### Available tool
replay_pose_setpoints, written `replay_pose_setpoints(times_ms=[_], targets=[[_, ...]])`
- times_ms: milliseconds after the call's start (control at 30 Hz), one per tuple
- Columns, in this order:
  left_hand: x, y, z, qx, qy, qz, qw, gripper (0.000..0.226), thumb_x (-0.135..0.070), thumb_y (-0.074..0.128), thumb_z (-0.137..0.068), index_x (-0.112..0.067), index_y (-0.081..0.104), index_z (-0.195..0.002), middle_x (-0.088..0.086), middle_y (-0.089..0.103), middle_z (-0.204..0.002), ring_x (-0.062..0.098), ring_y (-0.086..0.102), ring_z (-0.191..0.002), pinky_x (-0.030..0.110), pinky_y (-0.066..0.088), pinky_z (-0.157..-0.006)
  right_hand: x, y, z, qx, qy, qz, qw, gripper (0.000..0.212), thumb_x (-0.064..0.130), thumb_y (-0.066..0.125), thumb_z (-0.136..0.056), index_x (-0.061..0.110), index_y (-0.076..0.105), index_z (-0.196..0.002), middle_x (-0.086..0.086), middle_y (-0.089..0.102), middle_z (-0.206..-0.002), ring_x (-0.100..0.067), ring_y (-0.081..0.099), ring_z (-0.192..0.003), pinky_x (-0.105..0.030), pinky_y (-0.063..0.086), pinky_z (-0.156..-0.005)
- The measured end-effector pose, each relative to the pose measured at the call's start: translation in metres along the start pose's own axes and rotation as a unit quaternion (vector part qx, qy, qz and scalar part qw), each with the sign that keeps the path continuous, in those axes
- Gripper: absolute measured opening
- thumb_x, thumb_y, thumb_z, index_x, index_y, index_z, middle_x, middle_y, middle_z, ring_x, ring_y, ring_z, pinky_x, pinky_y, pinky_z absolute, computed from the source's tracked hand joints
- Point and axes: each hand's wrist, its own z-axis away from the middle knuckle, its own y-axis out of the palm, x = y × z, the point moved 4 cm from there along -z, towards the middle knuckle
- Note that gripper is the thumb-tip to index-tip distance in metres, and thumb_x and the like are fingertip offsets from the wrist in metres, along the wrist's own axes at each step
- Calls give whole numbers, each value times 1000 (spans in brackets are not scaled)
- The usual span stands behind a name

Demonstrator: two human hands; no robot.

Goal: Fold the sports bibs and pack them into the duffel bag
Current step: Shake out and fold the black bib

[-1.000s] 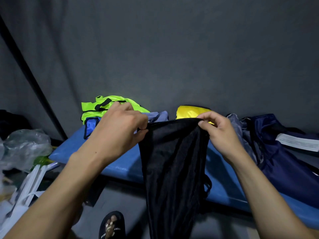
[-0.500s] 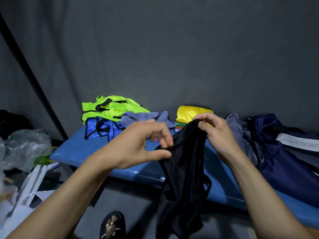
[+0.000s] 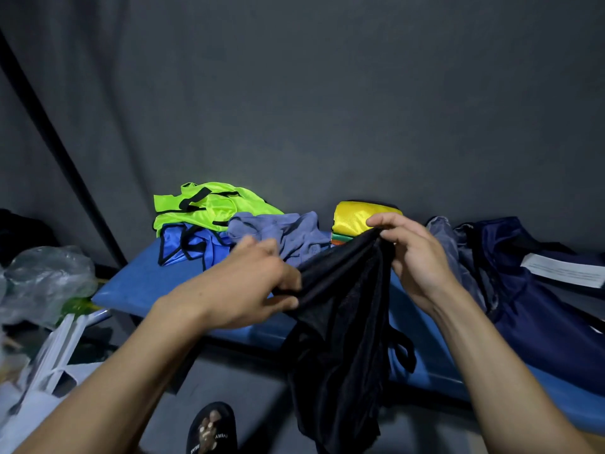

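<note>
A black mesh bib point(image 3: 343, 339) hangs in front of the blue bench point(image 3: 137, 286), bunched and drooping towards the floor. My right hand point(image 3: 409, 257) pinches its top edge. My left hand point(image 3: 248, 286) grips the cloth lower down on its left side. Behind lie loose bibs: a neon green one point(image 3: 209, 204), a blue one point(image 3: 186, 247) and a grey-blue one point(image 3: 281, 234). A folded yellow bib point(image 3: 357, 217) tops a small stack against the wall. The navy duffel bag point(image 3: 540, 306) slumps on the bench at the right.
A white paper sheet point(image 3: 563, 270) lies on the duffel bag. A clear plastic bag point(image 3: 42, 280) and white bags point(image 3: 49, 365) crowd the lower left. A black sandal point(image 3: 212, 430) is on the floor below. A dark pole point(image 3: 65, 152) slants along the grey wall.
My left hand let go of the bib's top left corner, swung right and down, and now grips the cloth lower down. The bib went from spread flat to bunched.
</note>
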Motion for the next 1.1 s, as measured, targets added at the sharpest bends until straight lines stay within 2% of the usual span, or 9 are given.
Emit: replay_pose_setpoints(times_ms=[133, 300, 400, 467, 567, 633, 833, 967, 1100], targets=[[5, -20, 1, -187, 2, -110, 976, 28, -49, 51, -89, -28, 66, -79, -13, 54, -68, 20, 42, -84, 38, 28, -71, 1, -7, -3, -24, -11, 54, 998, 39, -6, 41, -90, 16, 73, -83, 2, 69, -85, -7, 58, -76, -13, 41, -60], [-2, -26, 7, -111, 51, 409, 904, 9, -40, 77, -82, -37, 76, -90, -6, 65, -84, 19, 50, -90, 27, 41, -86, -2, -12, -3, 15, 8, 88, 996, 40, -4, 44, -91, 20, 74, -81, 7, 67, -79, -6, 55, -72, -14, 39, -58], [-10, -29, 7, -57, 63, 485, 870, 9, -28, 79, -81, -34, 77, -87, -4, 63, -82, 18, 53, -85, 26, 42, -81, -3, -6, -1, 65, 16, 82, 994, 35, -6, 42, -95, 15, 70, -89, 9, 66, -75, -5, 56, -71, -14, 42, -61], [-6, -32, 8, -67, 42, 432, 899, 2, -33, 76, -85, -34, 75, -86, -11, 63, -81, 18, 51, -85, 25, 40, -81, -3, -2, 1, 87, 18, 65, 994, 31, -6, 42, -98, 12, 67, -96, 8, 66, -76, -5, 57, -71, -15, 44, -65], [7, -43, 15, -118, 26, 113, 986, 18, -54, 60, -91, -39, 69, -86, -20, 62, -79, 12, 45, -90, 31, 37, -83, 2, -1, 4, 85, 1, 54, 995, 27, -2, 42, -102, 12, 65, -103, 5, 65, -82, -8, 57, -77, -18, 46, -71], [6, -58, 19, -129, 17, 42, 991, 21, -61, 54, -89, -42, 63, -82, -18, 60, -78, 11, 44, -94, 33, 36, -83, 12, 1, 7, 73, -26, 60, 995, 25, -1, 42, -103, 13, 63, -105, 6, 64, -88, -7, 56, -81, -19, 45, -75], [-33, -101, 27, -23, 76, 296, 952, 14, -39, 72, -93, -29, 70, -84, -10, 58, -82, 11, 55, -83, 21, 46, -73, 71, 19, 15, 52, -116, 64, 990, 23, 2, 41, -106, 14, 60, -108, 11, 61, -73, -2, 53, -61, -15, 44, -57], [-11, -155, 28, -183, 40, 6, 982, 30, -56, 48, -96, -32, 62, -86, -20, 59, -77, 9, 50, -78, 31, 44, -70, 107, 28, 25, 48, -147, 29, 988, 19, 6, 44, -106, 13, 62, -109, -7, 64, -93, -22, 55, -88, -33, 47, -83], [-11, -196, 30, -174, 33, -74, 981, 36, -55, 38, -99, -27, 58, -88, -15, 56, -78, 7, 47, -80, 33, 45, -71, 140, 41, 38, 60, -185, 50, 980, 16, 7, 47, -105, 10, 62, -111, -6, 67, -99, -22, 58, -92, -33, 49, -86]])
